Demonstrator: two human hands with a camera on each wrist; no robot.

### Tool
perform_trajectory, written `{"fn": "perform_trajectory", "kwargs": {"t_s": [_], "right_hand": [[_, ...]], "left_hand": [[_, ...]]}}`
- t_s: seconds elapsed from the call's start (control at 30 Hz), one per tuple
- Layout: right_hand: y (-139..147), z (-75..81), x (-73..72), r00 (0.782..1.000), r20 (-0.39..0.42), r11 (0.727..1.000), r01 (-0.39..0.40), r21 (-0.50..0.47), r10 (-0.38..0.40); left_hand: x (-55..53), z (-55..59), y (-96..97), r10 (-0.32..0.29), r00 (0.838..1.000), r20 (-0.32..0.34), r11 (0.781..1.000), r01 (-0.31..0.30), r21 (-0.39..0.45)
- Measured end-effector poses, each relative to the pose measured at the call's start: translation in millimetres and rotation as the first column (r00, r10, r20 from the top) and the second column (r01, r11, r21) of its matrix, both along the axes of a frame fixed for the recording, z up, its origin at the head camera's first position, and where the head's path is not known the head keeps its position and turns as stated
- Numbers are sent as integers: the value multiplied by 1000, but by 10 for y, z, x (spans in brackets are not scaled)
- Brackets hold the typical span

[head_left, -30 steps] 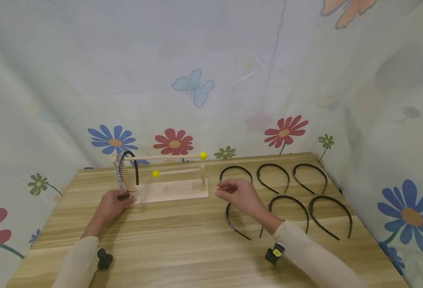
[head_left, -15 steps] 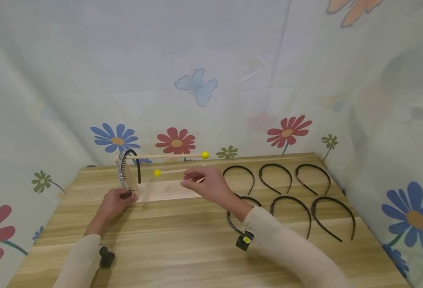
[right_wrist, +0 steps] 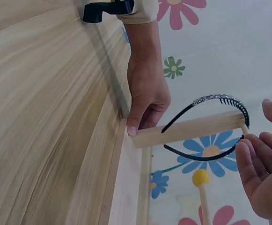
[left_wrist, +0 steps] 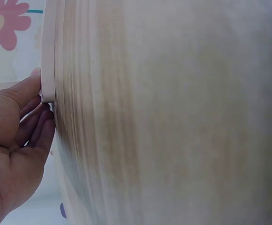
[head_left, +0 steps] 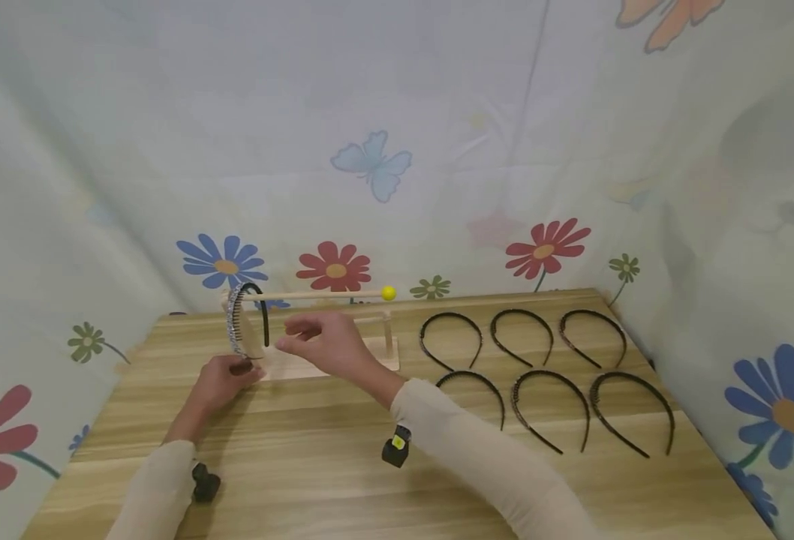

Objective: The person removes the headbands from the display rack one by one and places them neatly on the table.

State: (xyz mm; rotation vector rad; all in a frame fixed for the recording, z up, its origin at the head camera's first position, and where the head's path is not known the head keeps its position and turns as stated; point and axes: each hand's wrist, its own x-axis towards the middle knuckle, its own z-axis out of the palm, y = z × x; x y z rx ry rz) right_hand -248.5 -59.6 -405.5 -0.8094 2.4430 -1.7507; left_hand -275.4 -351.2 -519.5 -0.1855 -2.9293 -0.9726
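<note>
A wooden headband stand (head_left: 385, 355) lies lengthwise at the back left of the table, its upper rod ending in a yellow ball (head_left: 388, 293). Over that rod's left end hangs a black headband with a sparkly band (head_left: 233, 322), around the stand's upright (right_wrist: 187, 130). My left hand (head_left: 220, 384) pinches the left front corner of the base; the left wrist view shows the thumb and fingers at the base's edge (left_wrist: 48, 51). My right hand (head_left: 332, 345) hovers in front of the stand, just right of the hanging headband, fingers loosely bent around nothing. It hides the lower rod's ball in the head view.
Several dark headbands lie in two rows on the right of the table, such as a back one (head_left: 482, 341) and a front one (head_left: 672, 420). A flowered cloth (head_left: 437, 187) hangs behind and beside the wooden table (head_left: 289, 465).
My right hand has moved left from beside the loose headbands, across the stand's base, to near the hanging headband. The left hand has kept its place at the base's corner.
</note>
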Motion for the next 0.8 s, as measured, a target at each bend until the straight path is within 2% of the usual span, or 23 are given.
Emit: {"fn": "perform_trajectory", "kwargs": {"t_s": [0.37,0.67,0.8], "right_hand": [[-439,-13,-43,999,5,998,-40,-51,40],[-670,-86,-82,997,57,997,-42,-71,46],[-759,-107,-93,995,91,994,-39,-99,48]], "left_hand": [[-1,-7,-13,0,1000,-31,1000,0,0],[0,-18,-19,-22,998,-51,1000,22,4],[6,-21,-33,-13,999,-48,1000,14,15]]}}
